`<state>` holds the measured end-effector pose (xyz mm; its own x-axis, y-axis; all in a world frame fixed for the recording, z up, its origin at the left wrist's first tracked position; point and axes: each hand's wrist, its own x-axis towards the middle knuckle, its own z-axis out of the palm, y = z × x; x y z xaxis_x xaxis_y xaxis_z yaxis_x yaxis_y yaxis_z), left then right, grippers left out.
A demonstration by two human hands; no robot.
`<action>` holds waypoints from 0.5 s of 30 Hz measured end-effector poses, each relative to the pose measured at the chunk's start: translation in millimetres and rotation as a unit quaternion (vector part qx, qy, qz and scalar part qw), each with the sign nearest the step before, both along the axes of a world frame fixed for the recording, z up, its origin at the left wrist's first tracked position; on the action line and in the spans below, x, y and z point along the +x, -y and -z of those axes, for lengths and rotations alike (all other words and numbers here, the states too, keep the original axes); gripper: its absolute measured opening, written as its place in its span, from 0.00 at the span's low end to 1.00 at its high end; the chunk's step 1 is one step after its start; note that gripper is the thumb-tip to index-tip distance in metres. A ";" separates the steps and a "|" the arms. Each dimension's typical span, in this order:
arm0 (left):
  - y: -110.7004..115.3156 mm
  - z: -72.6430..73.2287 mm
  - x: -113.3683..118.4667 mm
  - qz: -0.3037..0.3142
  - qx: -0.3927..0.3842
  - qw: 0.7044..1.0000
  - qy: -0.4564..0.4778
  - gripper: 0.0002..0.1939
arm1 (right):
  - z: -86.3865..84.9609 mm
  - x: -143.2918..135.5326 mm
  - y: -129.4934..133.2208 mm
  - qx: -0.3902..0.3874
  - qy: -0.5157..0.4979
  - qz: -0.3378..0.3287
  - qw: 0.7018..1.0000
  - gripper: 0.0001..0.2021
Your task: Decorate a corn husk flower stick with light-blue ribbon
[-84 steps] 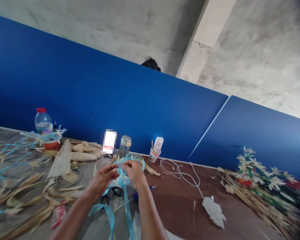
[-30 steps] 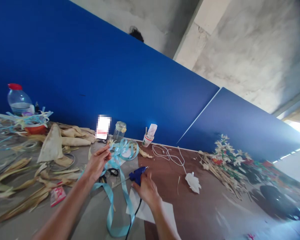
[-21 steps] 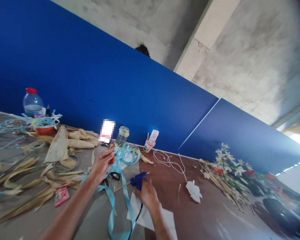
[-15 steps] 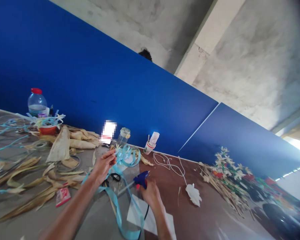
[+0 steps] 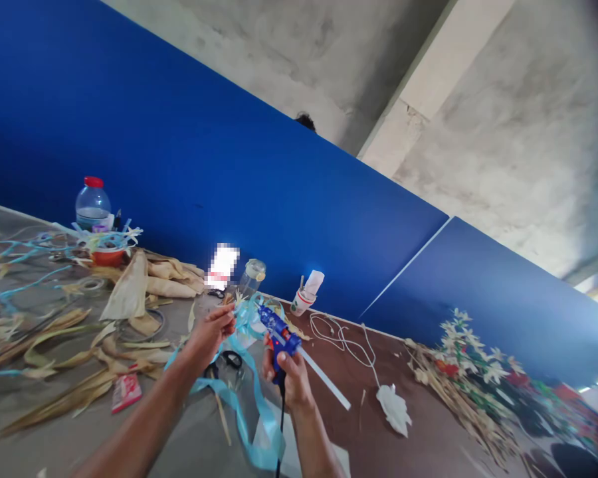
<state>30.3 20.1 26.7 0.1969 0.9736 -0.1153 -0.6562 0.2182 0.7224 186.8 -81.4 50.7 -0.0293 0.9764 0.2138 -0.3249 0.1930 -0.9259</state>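
Observation:
My right hand [image 5: 293,377] is wrapped round the handle of a blue hot glue gun [image 5: 278,332], whose nozzle points up and left. A white glue stick [image 5: 326,380] juts from its back, and its black cord hangs down. Close to the nozzle, my left hand [image 5: 218,326] is closed in a pinch on what looks like a small pale husk flower [image 5: 240,299]. Light blue ribbon [image 5: 246,398] lies looped behind and below the hands. Black-handled scissors [image 5: 232,360] rest on the table under the ribbon, partly hidden.
Dried corn husks [image 5: 124,285] and a pink packet [image 5: 126,393] lie on the left. Along the blue partition [image 5: 189,166] stand a red-capped bottle [image 5: 92,206], a lit phone [image 5: 222,267], a jar [image 5: 252,277] and a paper cup [image 5: 303,301]. White cable [image 5: 346,342] and white flowers [image 5: 466,342] are rightward.
My right hand has raised the glue gun and turned its nozzle up toward my left hand. The left hand keeps its pinch. The view has shifted slightly.

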 end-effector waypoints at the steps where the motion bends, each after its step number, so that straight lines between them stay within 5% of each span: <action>1: -0.5 1.1 0.1 0.000 -0.001 1.000 0.000 0.17 | 2.2 -3.7 -4.0 0.009 0.011 0.005 1.000 0.23; 15: 4.1 -4.6 -0.2 0.016 -0.006 1.000 -0.005 0.14 | 49.0 -9.0 -19.6 0.068 0.163 0.159 0.971 0.24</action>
<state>30.1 15.9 31.3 0.2273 0.9653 -0.1283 -0.6415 0.2476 0.7261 177.8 -61.8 1.7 0.1814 0.9106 0.3713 0.0772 0.3632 -0.9285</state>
